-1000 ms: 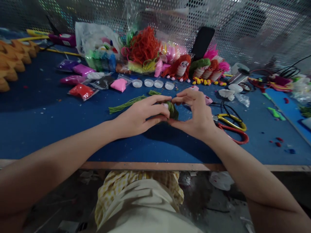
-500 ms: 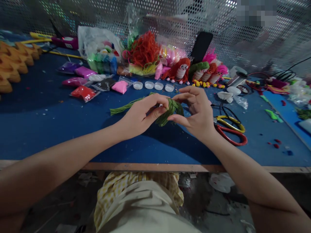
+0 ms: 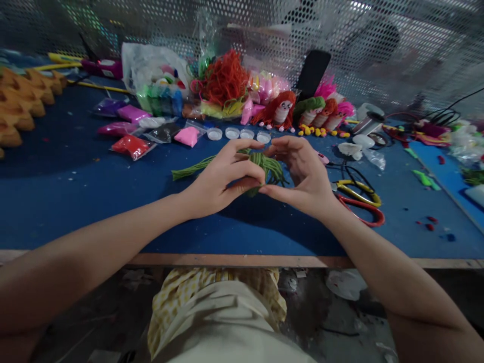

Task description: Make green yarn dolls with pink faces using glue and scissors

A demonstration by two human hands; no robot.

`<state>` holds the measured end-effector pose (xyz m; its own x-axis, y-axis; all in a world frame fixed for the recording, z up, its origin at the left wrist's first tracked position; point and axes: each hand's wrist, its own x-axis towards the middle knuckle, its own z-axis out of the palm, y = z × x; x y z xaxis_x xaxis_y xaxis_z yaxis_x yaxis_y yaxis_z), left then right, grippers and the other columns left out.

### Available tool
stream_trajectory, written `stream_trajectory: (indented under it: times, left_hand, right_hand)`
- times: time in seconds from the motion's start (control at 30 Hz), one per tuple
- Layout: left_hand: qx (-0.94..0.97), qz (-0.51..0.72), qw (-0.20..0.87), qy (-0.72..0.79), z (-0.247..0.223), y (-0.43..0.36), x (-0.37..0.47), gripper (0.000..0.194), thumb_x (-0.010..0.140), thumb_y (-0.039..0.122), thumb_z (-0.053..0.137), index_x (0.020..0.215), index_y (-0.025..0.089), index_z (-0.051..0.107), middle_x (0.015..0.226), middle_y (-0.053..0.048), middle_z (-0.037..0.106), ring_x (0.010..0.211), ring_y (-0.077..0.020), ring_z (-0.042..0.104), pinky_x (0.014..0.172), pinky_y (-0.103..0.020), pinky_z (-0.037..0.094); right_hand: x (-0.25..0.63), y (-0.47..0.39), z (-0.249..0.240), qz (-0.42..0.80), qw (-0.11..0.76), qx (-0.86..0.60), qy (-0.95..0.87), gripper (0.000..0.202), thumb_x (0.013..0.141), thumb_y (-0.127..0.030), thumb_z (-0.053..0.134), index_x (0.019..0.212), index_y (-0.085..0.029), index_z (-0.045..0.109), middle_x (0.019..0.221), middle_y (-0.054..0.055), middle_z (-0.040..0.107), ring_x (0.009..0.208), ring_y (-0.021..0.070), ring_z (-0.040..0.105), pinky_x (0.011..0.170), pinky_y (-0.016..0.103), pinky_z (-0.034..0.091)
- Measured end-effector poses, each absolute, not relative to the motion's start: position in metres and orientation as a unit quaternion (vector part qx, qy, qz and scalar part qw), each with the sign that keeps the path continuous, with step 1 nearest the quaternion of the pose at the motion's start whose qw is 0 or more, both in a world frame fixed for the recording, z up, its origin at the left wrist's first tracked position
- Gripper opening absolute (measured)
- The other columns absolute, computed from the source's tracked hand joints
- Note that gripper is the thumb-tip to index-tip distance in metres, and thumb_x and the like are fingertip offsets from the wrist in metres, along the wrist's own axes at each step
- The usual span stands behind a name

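Note:
A bundle of green yarn (image 3: 269,166) sits just above the blue table, between my two hands. My left hand (image 3: 223,176) is closed on it, thumb and index finger pinching its near side. Loose strands (image 3: 192,169) trail out to the left behind that hand. My right hand (image 3: 304,174) curves round the bundle's right end, thumb at the bottom and fingers at the top, its fingertips close to the left hand's. A small object in the bundle is hidden, if there is one. To the right lie scissors (image 3: 365,217) with red and yellow handles.
Small clear round dishes (image 3: 215,133) stand in a row behind the hands. Yarn-haired dolls (image 3: 282,111) and a heap of red yarn (image 3: 226,78) are at the back. Colored clay packets (image 3: 132,146) lie left, and an orange egg tray (image 3: 18,106) stands far left.
My left fingers have shifted lower over the yarn, and the right hand's thumb and fingers have drawn closer to them. The yarn's strands at the right now fan out more.

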<state>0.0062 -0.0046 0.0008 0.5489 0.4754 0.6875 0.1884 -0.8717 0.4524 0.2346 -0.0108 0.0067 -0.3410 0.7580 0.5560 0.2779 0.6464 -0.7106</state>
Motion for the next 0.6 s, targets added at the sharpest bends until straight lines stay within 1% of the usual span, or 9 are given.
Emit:
stream_trajectory:
  times: [0.07, 0.17, 0.2, 0.27, 0.3, 0.37, 0.43, 0.53, 0.6]
  left_hand:
    - [0.868, 0.439, 0.135, 0.187, -0.001, -0.003, 0.001, 0.018, 0.101, 0.017, 0.057, 0.101, 0.027, 0.071, 0.150, -0.008, 0.050, 0.142, -0.0232, 0.053, 0.113, -0.041, 0.052]
    - [0.878, 0.398, 0.165, 0.209, 0.000, 0.001, -0.009, 0.019, 0.096, 0.022, 0.064, 0.109, 0.033, 0.073, 0.158, -0.001, 0.045, 0.136, -0.0236, 0.058, 0.116, -0.042, 0.051]
    - [0.880, 0.365, 0.190, 0.237, 0.002, 0.002, -0.012, 0.030, 0.094, 0.029, 0.069, 0.123, 0.037, 0.069, 0.158, -0.001, 0.047, 0.136, -0.0253, 0.059, 0.117, -0.043, 0.050]
    - [0.860, 0.287, 0.244, 0.344, 0.008, 0.001, -0.014, 0.070, 0.087, 0.042, 0.078, 0.151, 0.042, 0.049, 0.155, -0.001, 0.054, 0.139, -0.0293, 0.059, 0.119, -0.046, 0.050]
    - [0.859, 0.236, 0.266, 0.369, 0.011, -0.001, -0.014, 0.076, 0.085, 0.046, 0.078, 0.154, 0.043, 0.046, 0.155, -0.001, 0.056, 0.140, -0.0306, 0.059, 0.119, -0.046, 0.049]
    - [0.839, 0.205, 0.280, 0.419, 0.015, -0.008, -0.012, 0.070, 0.086, 0.048, 0.076, 0.152, 0.043, 0.052, 0.149, 0.001, 0.061, 0.138, -0.0301, 0.061, 0.119, -0.044, 0.049]
    - [0.829, 0.227, 0.270, 0.433, 0.015, -0.014, -0.010, 0.065, 0.087, 0.045, 0.076, 0.149, 0.042, 0.055, 0.145, 0.001, 0.065, 0.136, -0.0282, 0.063, 0.118, -0.041, 0.050]
    - [0.831, 0.284, 0.243, 0.411, 0.007, -0.015, -0.011, 0.066, 0.085, 0.045, 0.079, 0.147, 0.042, 0.058, 0.142, 0.000, 0.067, 0.129, -0.0273, 0.068, 0.113, -0.040, 0.055]
    - [0.844, 0.294, 0.227, 0.387, 0.001, -0.010, -0.015, 0.070, 0.081, 0.045, 0.082, 0.147, 0.043, 0.058, 0.141, 0.000, 0.068, 0.125, -0.0271, 0.070, 0.108, -0.038, 0.058]
  right_hand:
    - [0.246, -0.004, 0.021, 0.222, 0.462, -0.352, -0.783, 0.074, 0.077, -0.064, 0.080, 0.138, -0.031, 0.053, 0.127, 0.008, 0.066, 0.122, 0.0291, 0.065, 0.106, 0.048, 0.055]
    - [0.271, 0.012, 0.043, 0.118, 0.441, -0.478, -0.750, 0.050, 0.098, -0.060, 0.050, 0.133, -0.026, 0.058, 0.119, 0.010, 0.071, 0.112, 0.0285, 0.069, 0.099, 0.048, 0.055]
    - [0.280, 0.019, 0.047, 0.078, 0.391, -0.539, -0.742, 0.045, 0.099, -0.056, 0.047, 0.125, -0.023, 0.063, 0.114, 0.012, 0.073, 0.109, 0.0296, 0.070, 0.096, 0.047, 0.054]
    - [0.295, 0.031, 0.047, 0.015, 0.211, -0.657, -0.724, 0.042, 0.095, -0.054, 0.052, 0.103, -0.018, 0.071, 0.101, 0.017, 0.075, 0.101, 0.0362, 0.071, 0.089, 0.049, 0.053]
    - [0.301, 0.037, 0.043, -0.005, 0.119, -0.690, -0.714, 0.045, 0.094, -0.056, 0.052, 0.095, -0.016, 0.072, 0.096, 0.020, 0.075, 0.098, 0.0389, 0.070, 0.086, 0.049, 0.052]
    - [0.310, 0.047, 0.028, -0.037, 0.014, -0.709, -0.704, 0.048, 0.094, -0.056, 0.049, 0.090, -0.013, 0.071, 0.097, 0.023, 0.074, 0.096, 0.0400, 0.069, 0.083, 0.048, 0.050]
    - [0.316, 0.055, 0.011, -0.067, 0.007, -0.694, -0.716, 0.044, 0.094, -0.052, 0.048, 0.086, -0.014, 0.069, 0.094, 0.022, 0.073, 0.097, 0.0376, 0.067, 0.084, 0.046, 0.049]
    - [0.321, 0.063, -0.004, -0.077, 0.054, -0.651, -0.753, 0.030, 0.091, -0.042, 0.051, 0.080, -0.018, 0.065, 0.087, 0.018, 0.072, 0.091, 0.0327, 0.065, 0.081, 0.044, 0.049]
    - [0.322, 0.064, -0.006, -0.072, 0.087, -0.650, -0.752, 0.024, 0.089, -0.039, 0.056, 0.087, -0.017, 0.065, 0.091, 0.017, 0.072, 0.088, 0.0314, 0.065, 0.079, 0.043, 0.050]
